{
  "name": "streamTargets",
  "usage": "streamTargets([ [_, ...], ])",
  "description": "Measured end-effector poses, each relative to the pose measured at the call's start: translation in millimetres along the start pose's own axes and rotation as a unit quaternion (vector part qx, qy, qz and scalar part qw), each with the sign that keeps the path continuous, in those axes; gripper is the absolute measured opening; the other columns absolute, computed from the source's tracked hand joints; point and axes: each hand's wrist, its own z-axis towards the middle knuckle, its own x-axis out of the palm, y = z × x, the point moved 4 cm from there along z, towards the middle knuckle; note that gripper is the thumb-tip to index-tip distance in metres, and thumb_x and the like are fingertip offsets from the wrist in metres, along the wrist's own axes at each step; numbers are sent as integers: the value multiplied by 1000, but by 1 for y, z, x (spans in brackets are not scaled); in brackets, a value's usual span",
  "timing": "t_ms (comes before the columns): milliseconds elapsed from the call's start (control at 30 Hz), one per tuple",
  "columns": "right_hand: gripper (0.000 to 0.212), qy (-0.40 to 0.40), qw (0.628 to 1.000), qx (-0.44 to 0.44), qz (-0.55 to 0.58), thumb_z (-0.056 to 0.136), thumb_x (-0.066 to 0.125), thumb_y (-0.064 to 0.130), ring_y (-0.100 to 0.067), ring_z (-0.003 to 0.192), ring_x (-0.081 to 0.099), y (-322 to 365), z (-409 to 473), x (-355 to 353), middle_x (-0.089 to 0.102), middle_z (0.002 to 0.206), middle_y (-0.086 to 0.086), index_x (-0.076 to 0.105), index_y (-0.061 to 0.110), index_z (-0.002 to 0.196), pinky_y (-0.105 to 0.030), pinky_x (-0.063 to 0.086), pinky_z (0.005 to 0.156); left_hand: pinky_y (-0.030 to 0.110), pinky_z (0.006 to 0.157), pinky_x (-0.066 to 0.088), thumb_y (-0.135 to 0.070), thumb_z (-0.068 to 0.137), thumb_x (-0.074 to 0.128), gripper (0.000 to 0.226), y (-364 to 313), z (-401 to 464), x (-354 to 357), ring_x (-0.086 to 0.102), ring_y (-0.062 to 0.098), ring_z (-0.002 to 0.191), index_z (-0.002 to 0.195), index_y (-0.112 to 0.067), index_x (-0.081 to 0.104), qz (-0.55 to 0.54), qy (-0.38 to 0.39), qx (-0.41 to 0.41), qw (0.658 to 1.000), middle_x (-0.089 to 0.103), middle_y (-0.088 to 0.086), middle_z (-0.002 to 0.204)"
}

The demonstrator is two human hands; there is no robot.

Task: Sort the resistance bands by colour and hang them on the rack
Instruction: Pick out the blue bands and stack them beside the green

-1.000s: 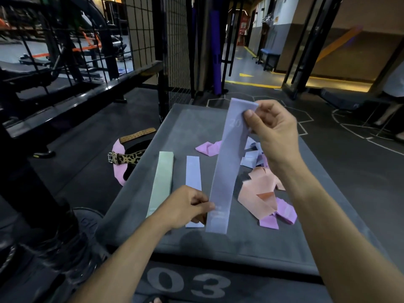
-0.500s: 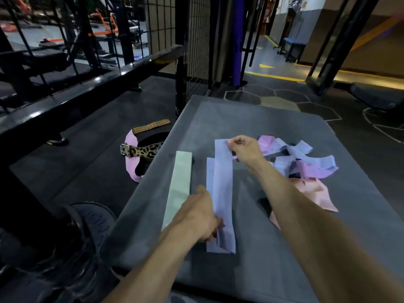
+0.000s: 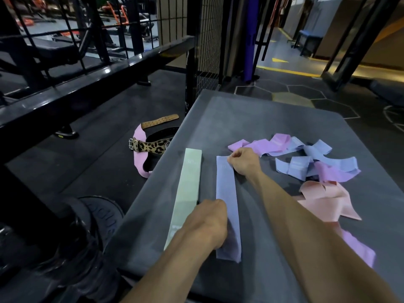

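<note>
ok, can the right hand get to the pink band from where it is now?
Probably yes. The right hand pinches the far end of the blue band; the pink band lies uncovered just to its right on the platform, nothing between.

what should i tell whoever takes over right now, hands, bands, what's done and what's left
Left hand holds the near end of the blue band, right hand pinches its far end, flat on the grey platform.
Green band lies straight beside it.
Unsorted: purple, blue and pink pile to the right.
Done: two colours laid out.
Left: sort the pile, hang everything.
</note>
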Motion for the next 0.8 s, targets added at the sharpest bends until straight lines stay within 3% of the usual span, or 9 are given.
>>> streamTargets([
  [433,6,-28,999,-2,-25,89,62,14,-27,99,67,1,0,2,74,102,-7,64,19,85,-29,53,83,35,80,42,-13,99,56,35,-7,-5,0,56,34,116,133,-12,47,50,8,23,998,51,14,132],
  [800,6,-39,998,-31,-50,88,60,12,-28,96,68,2,-1,2,74,99,-9,63,17,88,-33,54,84,33,80,43,-9,96,58,33,-5,-4,4,58,32,116,129,-12,53,63,45,21,997,54,13,130],
])
